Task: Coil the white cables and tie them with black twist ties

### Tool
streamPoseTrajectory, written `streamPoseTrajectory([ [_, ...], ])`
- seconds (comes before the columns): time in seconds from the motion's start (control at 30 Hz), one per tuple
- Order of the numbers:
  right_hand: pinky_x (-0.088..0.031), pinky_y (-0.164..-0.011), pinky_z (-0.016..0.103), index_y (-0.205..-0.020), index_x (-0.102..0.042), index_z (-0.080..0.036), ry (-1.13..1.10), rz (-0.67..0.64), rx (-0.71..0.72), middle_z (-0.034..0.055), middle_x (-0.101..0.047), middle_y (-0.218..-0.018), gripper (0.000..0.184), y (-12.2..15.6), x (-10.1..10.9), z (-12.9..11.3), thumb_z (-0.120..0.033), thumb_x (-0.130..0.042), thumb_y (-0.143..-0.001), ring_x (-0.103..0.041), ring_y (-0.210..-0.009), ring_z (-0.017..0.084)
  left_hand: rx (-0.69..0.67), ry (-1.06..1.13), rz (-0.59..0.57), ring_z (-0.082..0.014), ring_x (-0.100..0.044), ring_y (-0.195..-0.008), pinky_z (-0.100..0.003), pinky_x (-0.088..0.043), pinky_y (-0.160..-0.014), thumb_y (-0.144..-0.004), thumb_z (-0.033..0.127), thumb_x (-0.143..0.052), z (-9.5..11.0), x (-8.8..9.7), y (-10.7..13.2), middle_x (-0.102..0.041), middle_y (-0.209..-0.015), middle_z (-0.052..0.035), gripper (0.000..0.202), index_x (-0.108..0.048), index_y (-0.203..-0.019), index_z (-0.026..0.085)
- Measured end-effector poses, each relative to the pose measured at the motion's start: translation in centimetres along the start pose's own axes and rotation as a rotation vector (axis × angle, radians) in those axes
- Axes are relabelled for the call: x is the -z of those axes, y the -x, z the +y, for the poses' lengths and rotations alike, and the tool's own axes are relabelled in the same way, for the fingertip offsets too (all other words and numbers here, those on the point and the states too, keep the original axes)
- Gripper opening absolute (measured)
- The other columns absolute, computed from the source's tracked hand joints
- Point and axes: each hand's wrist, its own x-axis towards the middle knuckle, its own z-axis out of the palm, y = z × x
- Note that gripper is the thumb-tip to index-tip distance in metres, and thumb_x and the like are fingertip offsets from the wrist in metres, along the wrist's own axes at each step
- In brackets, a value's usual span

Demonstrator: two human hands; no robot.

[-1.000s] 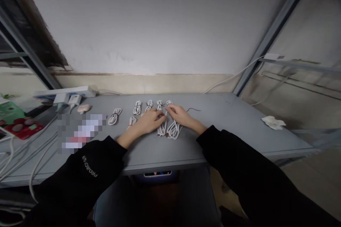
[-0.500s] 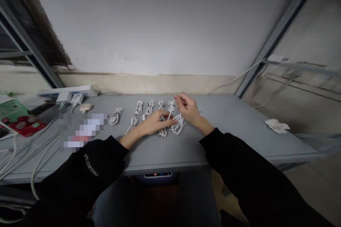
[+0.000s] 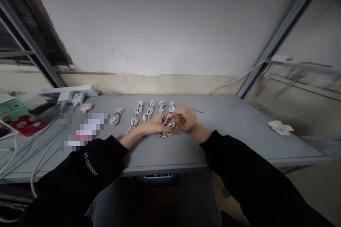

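My left hand (image 3: 156,125) and my right hand (image 3: 185,117) meet over the grey table, both closed on a white cable (image 3: 170,120) that is looped between them. The right fingers pinch the cable close to the left thumb and fingertips. Much of the cable is hidden by the hands. Several coiled white cables tied with black ties lie around, among them one coil (image 3: 139,108) in the back row and another coil (image 3: 116,116) farther left. One more coil (image 3: 163,135) shows partly beneath my left hand. A thin black tie (image 3: 199,111) lies just right of my right hand.
A white power strip (image 3: 90,90) with plugged-in chargers stands at the back left, near a small pinkish case (image 3: 86,107). A green and red box (image 3: 21,117) and loose cords lie at the left. A crumpled tissue (image 3: 280,127) rests on the right.
My right hand has come down and left toward my left hand, turning over. The cable's loops, hanging out to the right before, are now gathered between the hands. My left hand has barely moved.
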Motion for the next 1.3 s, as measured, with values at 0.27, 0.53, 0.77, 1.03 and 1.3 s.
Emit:
streamPoseTrajectory([
  [0.27, -0.046, -0.064, 0.034, -0.084, -0.048, -0.023, -0.012, 0.243, -0.075, 0.0027, -0.055, -0.071, 0.015, -0.6, -0.3, -1.2, -0.026, -0.038, -0.096, -0.054, -0.068, 0.017, -0.078, 0.063, 0.085, -0.0096, -0.042, -0.062, -0.025, -0.035, -0.059, -0.074, 0.028, -0.066, 0.5, -0.1, -0.2, -0.049, -0.065, 0.0031, 0.016, -0.058, -0.074, 0.014],
  [0.53, -0.050, -0.067, 0.031, -0.094, -0.056, -0.020, -0.131, 0.147, -0.262, 0.0054, -0.064, -0.084, 0.024, -0.3, -0.5, -1.1, -0.028, -0.033, -0.099, -0.061, -0.074, 0.015, -0.043, 0.163, 0.065, -0.0115, -0.054, -0.061, -0.028, -0.043, -0.064, -0.080, 0.035, -0.061, 1.7, -0.6, 0.1, -0.059, -0.065, -0.0006, 0.021, -0.054, -0.074, 0.016],
  [0.77, -0.052, -0.066, 0.029, -0.095, -0.060, -0.020, -0.072, 0.107, -0.176, 0.0062, -0.067, -0.083, 0.028, -0.2, -0.2, -0.6, -0.028, -0.034, -0.100, -0.065, -0.075, 0.015, 0.026, 0.277, 0.136, -0.0047, -0.032, -0.040, -0.022, -0.026, -0.044, -0.073, 0.031, -0.065, 1.2, -0.5, 0.0, -0.038, -0.046, 0.0089, 0.020, -0.050, -0.071, 0.018],
  [1.03, -0.053, -0.064, 0.030, -0.101, -0.065, -0.016, -0.083, -0.044, -0.054, 0.0091, -0.072, -0.086, 0.029, 0.0, -0.3, -0.5, -0.026, -0.038, -0.097, -0.067, -0.074, 0.016, -0.015, 0.067, 0.167, -0.0061, -0.035, -0.047, -0.023, -0.030, -0.047, -0.073, 0.024, -0.062, 1.3, -0.3, 0.3, -0.041, -0.050, 0.0060, 0.014, -0.054, -0.066, 0.015],
  [1.3, -0.056, -0.076, 0.033, -0.118, -0.062, -0.016, -0.051, -0.081, -0.204, 0.0119, -0.072, -0.108, 0.039, 0.1, -0.1, -0.6, -0.028, -0.030, -0.099, -0.070, -0.089, 0.019, -0.109, -0.085, 0.248, -0.0090, -0.038, -0.056, -0.026, -0.036, -0.056, -0.075, 0.025, -0.058, 1.2, -0.4, 0.0, -0.041, -0.056, 0.0042, 0.017, -0.049, -0.063, 0.017],
])
